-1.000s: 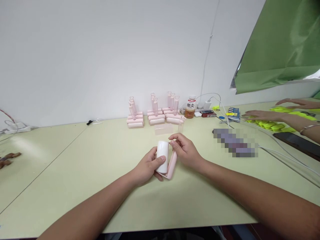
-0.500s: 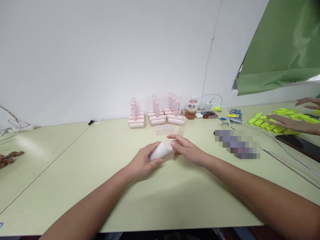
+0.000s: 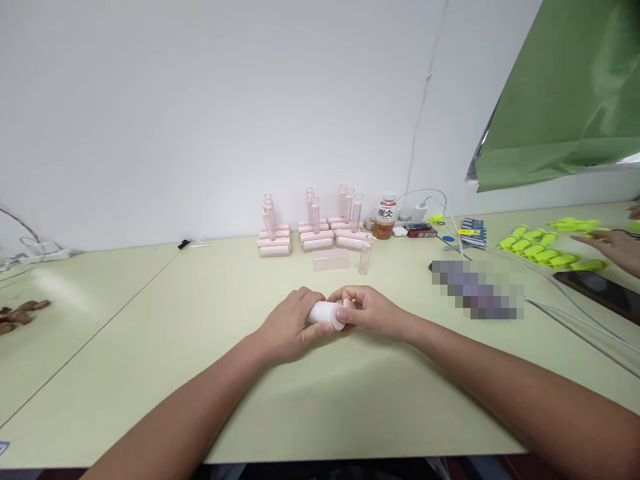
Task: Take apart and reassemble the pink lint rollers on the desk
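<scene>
A white roll with a pink end, a small lint roller [image 3: 327,313], lies sideways low over the pale green table [image 3: 210,373]. My left hand [image 3: 290,325] wraps around its left part. My right hand [image 3: 367,310] pinches its pink right end with thumb and fingers. Just beyond my hands lies a clear flat cover [image 3: 331,260], and a clear plastic tube [image 3: 365,256] stands upright beside it.
Stacked pink rollers with upright handles [image 3: 310,230] line the wall, next to a drink bottle [image 3: 384,216], chargers and cables [image 3: 560,293]. At the right, another person's hand [image 3: 613,248] is by neon yellow pieces [image 3: 540,248] and a dark phone [image 3: 600,290]. Brown bits [image 3: 20,312] lie far left.
The roller went from upright to lying sideways, and the pink holder that hung open beside the roll has closed onto it. Both my hands lowered toward the table. The other person's hands drew back right.
</scene>
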### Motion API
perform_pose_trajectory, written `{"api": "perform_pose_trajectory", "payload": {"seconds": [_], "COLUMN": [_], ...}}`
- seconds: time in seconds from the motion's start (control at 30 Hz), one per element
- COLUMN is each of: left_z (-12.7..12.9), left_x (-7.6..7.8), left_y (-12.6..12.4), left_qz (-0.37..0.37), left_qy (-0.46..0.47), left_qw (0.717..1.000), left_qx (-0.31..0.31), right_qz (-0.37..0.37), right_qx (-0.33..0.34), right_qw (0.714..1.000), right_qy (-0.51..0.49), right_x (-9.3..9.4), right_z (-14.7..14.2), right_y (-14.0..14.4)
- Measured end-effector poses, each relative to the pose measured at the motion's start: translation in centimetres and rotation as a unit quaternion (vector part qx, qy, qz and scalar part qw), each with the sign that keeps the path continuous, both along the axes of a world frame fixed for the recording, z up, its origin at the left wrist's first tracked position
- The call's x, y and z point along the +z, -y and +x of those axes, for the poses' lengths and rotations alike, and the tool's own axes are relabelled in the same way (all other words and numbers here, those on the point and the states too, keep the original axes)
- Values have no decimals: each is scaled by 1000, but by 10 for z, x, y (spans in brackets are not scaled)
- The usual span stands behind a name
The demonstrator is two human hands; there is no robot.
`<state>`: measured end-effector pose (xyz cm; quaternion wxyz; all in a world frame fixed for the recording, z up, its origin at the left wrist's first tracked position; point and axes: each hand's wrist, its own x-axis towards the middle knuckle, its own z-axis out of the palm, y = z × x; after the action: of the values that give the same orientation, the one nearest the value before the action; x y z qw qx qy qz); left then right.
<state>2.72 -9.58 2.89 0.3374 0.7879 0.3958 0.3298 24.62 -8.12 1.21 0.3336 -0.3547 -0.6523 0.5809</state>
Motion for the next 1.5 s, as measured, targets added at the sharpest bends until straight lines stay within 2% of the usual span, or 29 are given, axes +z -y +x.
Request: {"api": "perform_pose_trajectory", "payload": {"seconds": [0.1, 0.23, 0.4, 0.77, 1.07, 1.2, 1.5], "left_z": [-1, -1, 0, -2, -5, -5, -7], "left_x": [-2, -3, -3, -8, -2, -1, 3], "left_y": [0, 1, 2, 1, -3, -4, -4], "left_qz": [81, 94, 95, 129, 147, 151, 170], "left_qy": [-135, -194, -211, -218, -293, -303, -313], "left_qw": [987, 976, 973, 967, 945, 941, 934], "left_qx": [-28, -10, 0, 14, 15, 8, 6], "right_qz": [48, 64, 116, 213, 228, 220, 268], "right_qx": [-13, -4, -24, -21, -44, -54, -70], "right_qw": [998, 997, 989, 968, 966, 969, 957], "right_qy": [26, 51, 88, 127, 116, 102, 86], "right_x": [-2, -4, -3, 1, -1, -1, -1], "right_z": [1, 3, 3, 3, -3, -4, -6], "right_y": [0, -1, 0, 2, 7, 8, 11]}}
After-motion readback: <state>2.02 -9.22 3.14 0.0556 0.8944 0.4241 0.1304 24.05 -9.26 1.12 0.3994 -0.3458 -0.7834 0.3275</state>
